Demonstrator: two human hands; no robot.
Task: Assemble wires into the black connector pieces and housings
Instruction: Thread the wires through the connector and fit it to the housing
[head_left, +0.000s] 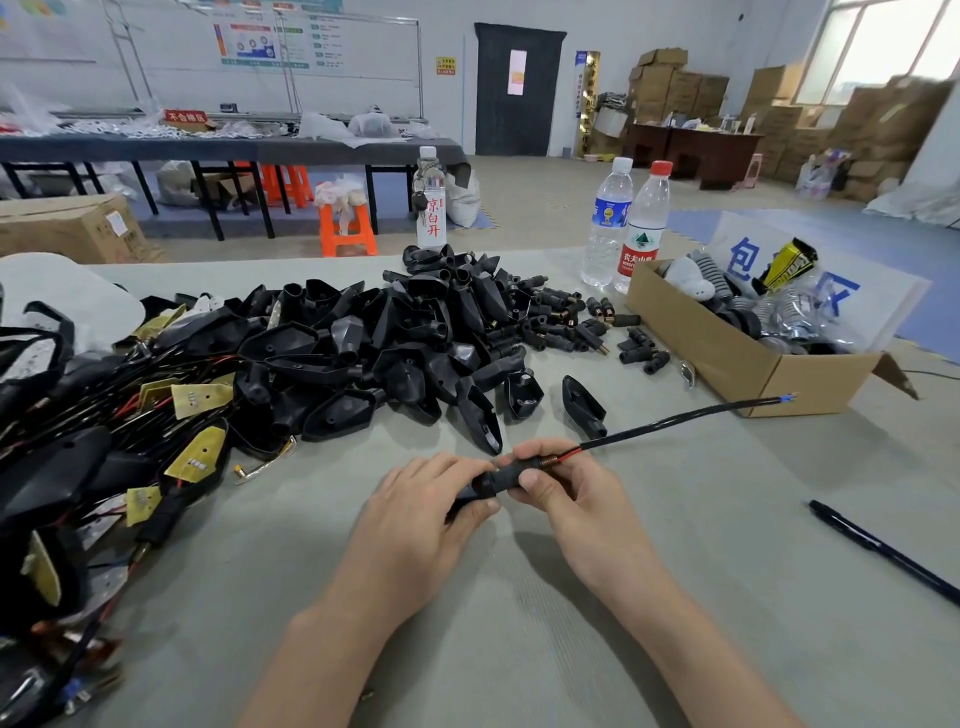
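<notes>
Curling fingers (550, 493) round black connector (504, 477)

Three bottles (430, 200), one open cardboard box (727, 358), one pen (883, 551), one wired connector (501, 480) — black housings (395, 332) heaped beyond counting.

The left hand (426, 499) and right hand (566, 493) are showing bare and short-nailed, with bare forearms (322, 649) trailing behind them.

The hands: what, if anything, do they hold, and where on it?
A black connector with its wire: left hand holds the plain end, right hand pinches the wire end.
</notes>
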